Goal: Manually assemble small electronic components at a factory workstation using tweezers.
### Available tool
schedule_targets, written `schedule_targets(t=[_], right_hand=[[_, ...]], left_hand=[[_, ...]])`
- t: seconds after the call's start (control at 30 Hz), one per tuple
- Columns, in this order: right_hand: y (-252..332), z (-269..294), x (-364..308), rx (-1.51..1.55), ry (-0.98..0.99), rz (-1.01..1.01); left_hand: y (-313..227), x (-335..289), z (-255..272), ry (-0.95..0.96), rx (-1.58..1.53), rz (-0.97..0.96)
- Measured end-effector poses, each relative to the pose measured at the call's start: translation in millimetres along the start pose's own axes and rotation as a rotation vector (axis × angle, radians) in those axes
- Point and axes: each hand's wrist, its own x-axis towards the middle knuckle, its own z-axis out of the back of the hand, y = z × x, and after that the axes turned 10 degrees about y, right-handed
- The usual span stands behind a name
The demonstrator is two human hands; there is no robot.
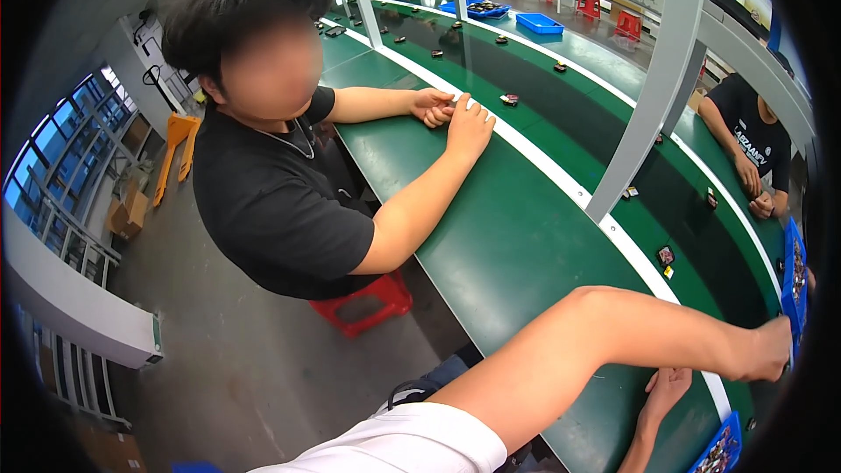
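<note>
Two hands of mine show at the lower right. My left hand (764, 352) reaches across the conveyor belt (626, 232), its fingers turned away, so I cannot tell whether it is closed on anything; it is right by the lower end of the far blue tray (787, 298), which holds small pieces. My right hand (669, 388), partly hidden under my left forearm, is over the green worktop (491, 236), fingers partly bent; I cannot tell if it grips something. Near it stands the closer blue tray (731, 421), also of small pieces. Small dark items (666, 255) lie scattered along the belt. To my left, a co-worker (272, 193) sits on a red stool (377, 305).
</note>
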Motion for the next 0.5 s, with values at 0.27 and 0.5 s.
schedule_targets(t=[0.27, 0.5], right_hand=[[44, -57, 10, 0.057, 0.043, 0.037], [42, -50, 8, 0.006, 0.048, 0.053]], left_hand=[[115, -95, -27, 0.375, 0.178, 0.496], [177, -163, 11, 0.752, 0.409, 0.808]])
